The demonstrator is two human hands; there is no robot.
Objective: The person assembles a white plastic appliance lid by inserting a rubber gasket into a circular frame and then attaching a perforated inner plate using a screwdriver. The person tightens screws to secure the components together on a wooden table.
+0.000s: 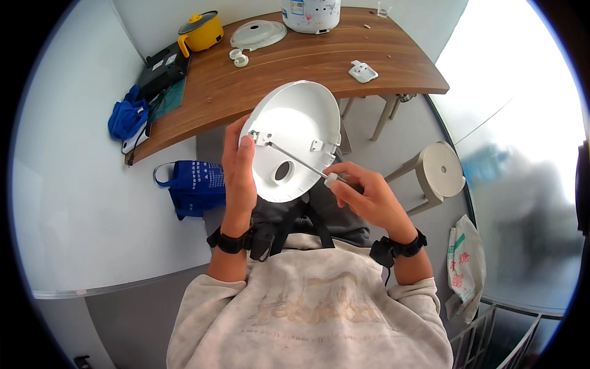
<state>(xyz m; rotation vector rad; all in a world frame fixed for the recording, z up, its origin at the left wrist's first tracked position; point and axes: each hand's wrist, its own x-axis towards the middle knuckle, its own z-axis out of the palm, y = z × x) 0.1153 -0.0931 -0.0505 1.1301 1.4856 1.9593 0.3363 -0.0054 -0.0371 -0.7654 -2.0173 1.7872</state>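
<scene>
My left hand [239, 166] grips the left rim of a white, bowl-shaped plastic lid shell [294, 117], its thumb lying over the edge. The shell is tilted above my lap, hollow side facing me. Inside it are a round opening with a raised collar and small brackets on both sides. My right hand [367, 195] is closed around the pale handle of a screwdriver [299, 160]. The long metal shaft slants up and left, with its tip at the left bracket beside my left thumb. Whether the tip sits in a screw is too small to tell.
On the wooden table [295, 64] stand a yellow pot [203, 34] and a white appliance body [311, 15]. A translucent cover [259, 35], small round parts [239, 58] and a white plastic piece [363, 72] lie there too. A stool [442, 170] is at right, a blue bag [195, 187] at left.
</scene>
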